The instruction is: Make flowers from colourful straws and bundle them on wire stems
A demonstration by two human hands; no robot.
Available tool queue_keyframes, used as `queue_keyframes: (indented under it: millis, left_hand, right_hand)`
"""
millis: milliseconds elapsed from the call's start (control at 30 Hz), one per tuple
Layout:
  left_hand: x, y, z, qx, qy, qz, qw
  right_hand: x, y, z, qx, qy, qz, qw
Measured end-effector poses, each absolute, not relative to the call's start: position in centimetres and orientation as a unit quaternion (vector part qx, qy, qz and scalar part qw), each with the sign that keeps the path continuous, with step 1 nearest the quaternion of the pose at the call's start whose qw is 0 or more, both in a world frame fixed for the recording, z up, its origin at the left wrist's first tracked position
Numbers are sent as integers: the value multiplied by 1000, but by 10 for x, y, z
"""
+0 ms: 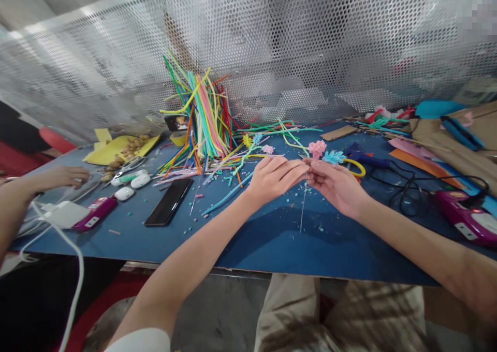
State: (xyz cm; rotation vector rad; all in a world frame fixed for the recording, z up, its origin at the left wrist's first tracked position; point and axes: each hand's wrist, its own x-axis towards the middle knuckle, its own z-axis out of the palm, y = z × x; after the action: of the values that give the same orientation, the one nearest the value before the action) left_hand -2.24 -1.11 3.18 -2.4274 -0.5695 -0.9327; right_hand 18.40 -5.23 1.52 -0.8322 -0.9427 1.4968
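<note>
My left hand [275, 177] and my right hand [334, 184] meet fingertip to fingertip above the blue table [248, 238]. Both have their fingers closed in a pinch, and what lies between them is mostly hidden. A thin pale wire [302, 212] hangs down from the fingertips. Just behind my right hand are a pink fluffy flower [317, 148] and a light blue one [334, 157]. A yellow loop [359, 167] of pipe cleaner shows beside them. Small blue and pink clippings are scattered around my hands.
Pipe cleaners [205, 119] stand bundled behind, before a perforated metal screen [310, 46]. A black phone [168, 202], white cases [132, 184] and a purple power strip [95, 213] lie left. Another person's hand [64, 178] is at far left. Right are cables [411, 186] and a second power strip [468, 217].
</note>
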Motion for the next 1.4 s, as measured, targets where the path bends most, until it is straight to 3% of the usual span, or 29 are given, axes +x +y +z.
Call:
queue_keyframes:
  millis: [567,1400]
  left_hand:
    - [-23,-8,35,-860,-135,-384,309]
    - [-9,-13,28,-851,-122,-465,213]
  right_hand:
    - [182,-54,18,-355,-372,636,576]
    - [179,-59,22,-318,-346,621,628]
